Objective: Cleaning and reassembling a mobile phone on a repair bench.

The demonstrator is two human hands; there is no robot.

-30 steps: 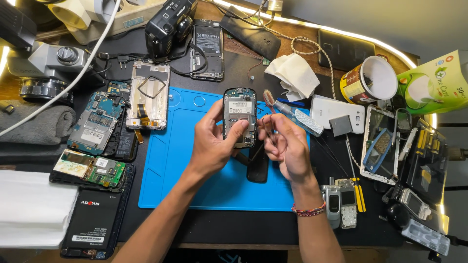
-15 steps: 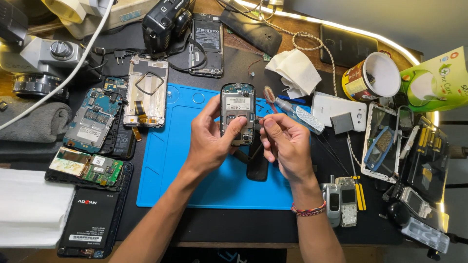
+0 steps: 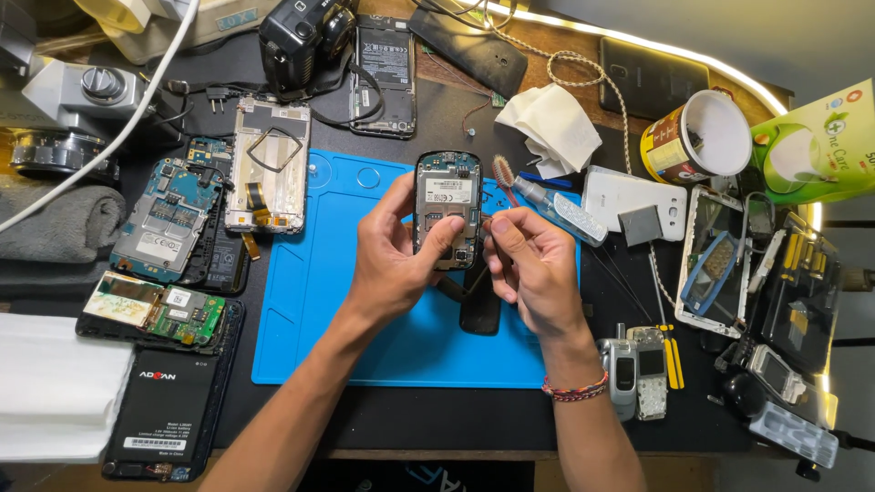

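My left hand [image 3: 392,260] holds a small opened phone [image 3: 447,205] upright above the blue work mat [image 3: 301,301], its back cover off and its label and circuit board showing. The left thumb presses on the phone's lower part. My right hand [image 3: 533,269] has thumb and forefinger pinched together against the phone's right edge; whether anything small sits between them is too small to tell. A black back cover [image 3: 479,310] lies on the mat under my hands.
A toothbrush [image 3: 547,202] lies just right of the phone. Stripped phones and boards [image 3: 169,219] sit at the left, with a camera [image 3: 301,41] behind. A white cloth [image 3: 551,123] and a cup [image 3: 697,137] are behind at the right, and more phone parts [image 3: 720,264] at the right.
My hands and the phone stay almost where they were. The right fingertips have closed in on the phone's right edge. The view has shifted slightly.
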